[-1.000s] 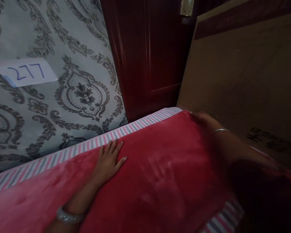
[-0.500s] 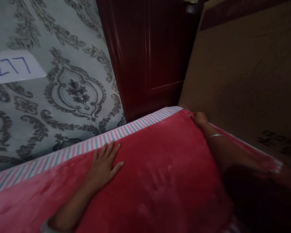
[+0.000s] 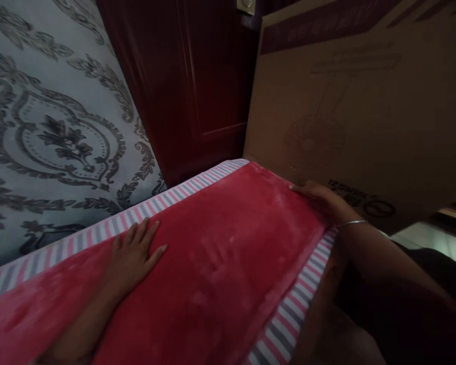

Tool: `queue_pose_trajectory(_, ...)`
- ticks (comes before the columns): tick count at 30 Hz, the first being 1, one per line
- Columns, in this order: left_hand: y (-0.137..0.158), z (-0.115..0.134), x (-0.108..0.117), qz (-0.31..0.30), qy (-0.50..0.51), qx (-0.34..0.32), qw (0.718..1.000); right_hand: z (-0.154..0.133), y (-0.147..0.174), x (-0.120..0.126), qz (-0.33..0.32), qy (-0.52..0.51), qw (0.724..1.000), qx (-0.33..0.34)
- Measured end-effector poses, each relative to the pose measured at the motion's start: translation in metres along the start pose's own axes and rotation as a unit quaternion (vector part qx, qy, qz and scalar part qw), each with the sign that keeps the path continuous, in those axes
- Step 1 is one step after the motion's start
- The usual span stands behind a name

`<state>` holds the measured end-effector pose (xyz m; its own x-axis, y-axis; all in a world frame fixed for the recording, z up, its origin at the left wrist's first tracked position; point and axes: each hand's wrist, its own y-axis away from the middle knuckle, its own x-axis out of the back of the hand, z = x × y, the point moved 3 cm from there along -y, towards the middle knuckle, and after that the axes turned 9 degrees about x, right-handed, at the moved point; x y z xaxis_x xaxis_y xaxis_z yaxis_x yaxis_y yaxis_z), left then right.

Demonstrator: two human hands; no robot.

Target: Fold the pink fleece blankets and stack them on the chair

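Observation:
A red plush blanket [image 3: 197, 218] lies over a striped sheet [image 3: 289, 314] in pink, grey and white, on what looks like a bed. My left hand [image 3: 133, 258] rests palm down on the blanket near its far striped border, fingers spread. At the blanket's right edge, my right hand [image 3: 315, 192] lies low with a fingertip stretched out onto the red cloth; its other fingers are mostly hidden. That wrist carries a thin silver bangle [image 3: 351, 223]. A hand-shaped print shows in the pile between the hands.
A large cardboard box [image 3: 365, 116] stands beyond the right hand. Behind the bed are a dark red panelled door [image 3: 213, 76] and a wall with grey patterned wallpaper [image 3: 64, 137]. Pale floor [image 3: 429, 238] shows at the right.
My right hand has come away from the far corner, toward me along the right edge. The blanket's side now lies flatter, baring the striped sheet there. The view has turned right.

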<state>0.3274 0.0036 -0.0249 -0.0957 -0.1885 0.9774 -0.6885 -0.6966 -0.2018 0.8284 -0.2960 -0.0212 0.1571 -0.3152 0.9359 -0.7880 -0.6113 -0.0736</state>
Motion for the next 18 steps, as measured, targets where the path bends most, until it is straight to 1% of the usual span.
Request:
queue_pose_trajectory(2,0.0,0.002,0.002,-0.01,-0.01,0.004,1.0,0.002,0.011,-0.003,-0.022,0.039,0.999,0.002)
queue_pose_trajectory(6,0.001,0.007,0.007,-0.033,-0.025,0.019,0.999,-0.006,0.021,-0.005,-0.007,0.066,0.998,-0.003)
queue_pose_trajectory(10,-0.002,0.009,0.015,-0.05,-0.014,0.032,0.998,-0.012,0.029,0.003,-0.021,0.08,0.996,-0.03)
queue_pose_trajectory(13,0.004,0.017,0.025,-0.061,0.011,0.031,0.998,-0.007,0.043,0.01,-0.039,0.108,0.991,-0.064)
queue_pose_trajectory(14,0.01,0.024,0.029,-0.061,0.02,0.015,0.998,-0.004,0.049,0.011,-0.043,0.119,0.989,-0.072)
queue_pose_trajectory(15,0.019,0.033,0.033,-0.057,0.029,-0.014,0.998,-0.001,0.055,0.011,-0.043,0.129,0.988,-0.073)
queue_pose_trajectory(17,0.046,0.059,0.041,-0.049,0.05,-0.112,0.991,0.004,0.067,0.011,-0.026,0.142,0.988,-0.051)
queue_pose_trajectory(18,0.063,0.074,0.044,-0.049,0.063,-0.171,0.982,0.007,0.072,0.01,-0.012,0.144,0.989,-0.035)
